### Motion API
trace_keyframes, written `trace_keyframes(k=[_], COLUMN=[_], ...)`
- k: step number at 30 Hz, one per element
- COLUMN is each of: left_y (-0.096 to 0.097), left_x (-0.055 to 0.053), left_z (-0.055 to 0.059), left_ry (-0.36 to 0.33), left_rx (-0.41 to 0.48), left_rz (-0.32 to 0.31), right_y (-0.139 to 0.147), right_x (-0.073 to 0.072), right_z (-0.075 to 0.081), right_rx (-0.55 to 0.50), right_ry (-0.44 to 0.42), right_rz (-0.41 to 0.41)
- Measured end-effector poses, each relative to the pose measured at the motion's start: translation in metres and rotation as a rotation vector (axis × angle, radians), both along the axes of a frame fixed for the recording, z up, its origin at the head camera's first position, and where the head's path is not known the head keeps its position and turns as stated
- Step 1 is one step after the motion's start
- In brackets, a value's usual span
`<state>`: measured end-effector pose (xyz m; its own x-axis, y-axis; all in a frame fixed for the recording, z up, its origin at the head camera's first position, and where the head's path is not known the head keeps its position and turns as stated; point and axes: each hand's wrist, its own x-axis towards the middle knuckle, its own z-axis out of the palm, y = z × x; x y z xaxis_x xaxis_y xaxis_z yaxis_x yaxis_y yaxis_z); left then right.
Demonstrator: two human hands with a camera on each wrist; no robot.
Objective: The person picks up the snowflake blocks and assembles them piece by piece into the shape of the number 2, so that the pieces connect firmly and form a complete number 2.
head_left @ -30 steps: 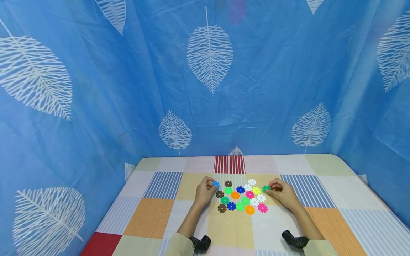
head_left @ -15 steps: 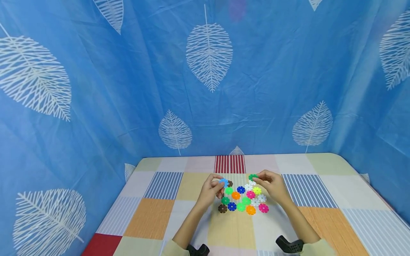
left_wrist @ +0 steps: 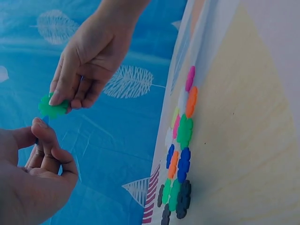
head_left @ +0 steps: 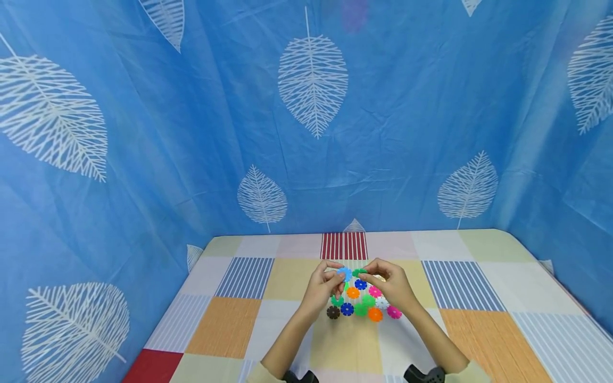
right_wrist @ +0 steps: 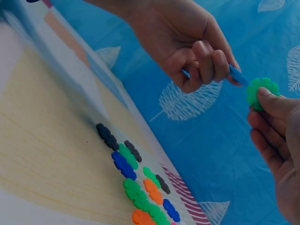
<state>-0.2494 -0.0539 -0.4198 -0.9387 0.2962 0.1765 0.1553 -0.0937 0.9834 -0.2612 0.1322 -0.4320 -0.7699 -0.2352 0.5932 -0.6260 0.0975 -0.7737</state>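
At the left hand's (head_left: 322,288) fingertips we see a light blue disc (head_left: 345,274), pinched by thumb and fingers; just beside it, the right hand (head_left: 391,283) pinches a green disc (right_wrist: 263,93). Both discs are up off the patchwork tablecloth (head_left: 345,343), and we cannot tell whether their edges touch. Beneath and nearer the person, we find loose notched discs (head_left: 375,314) lying flat in a cluster, some covered by the hands. In the left wrist view, fingers hide most of the blue disc; in the head view, the black wrist devices (head_left: 425,374) are cut off below.
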Motion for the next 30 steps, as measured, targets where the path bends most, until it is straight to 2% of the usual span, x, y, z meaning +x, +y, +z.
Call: trace_keyframes(k=[7,12,15,18,22,27,30], left_y=[0.001,0.001,0.002,0.004,0.007,0.005,0.000], left_x=[0.003,0.003,0.000,-0.004,-0.011,-0.015,-0.019], left_z=[0.003,0.001,-0.004,-0.015,-0.027,-0.031,-0.035], left_ry=[0.028,0.015,-0.009,-0.033,-0.049,-0.066,-0.079], left_rx=[-0.016,-0.017,0.001,0.030,0.045,0.026,0.029], left_rz=[-0.030,-0.036,-0.026,-0.010,0.000,0.014,0.021], right_y=[-0.001,-0.002,-0.005,-0.006,-0.005,-0.001,0.009], right_x=[0.001,0.001,0.001,0.001,0.000,-0.004,-0.017], right_z=[-0.002,-0.003,-0.002,-0.004,-0.005,-0.005,-0.020], right_rx=[0.019,0.013,0.014,0.007,0.027,0.124,0.182], right_ry=[0.020,0.056,0.085,0.087,0.075,0.015,-0.026], right_rz=[0.005,0.016,0.027,0.033,-0.011,-0.043,-0.087])
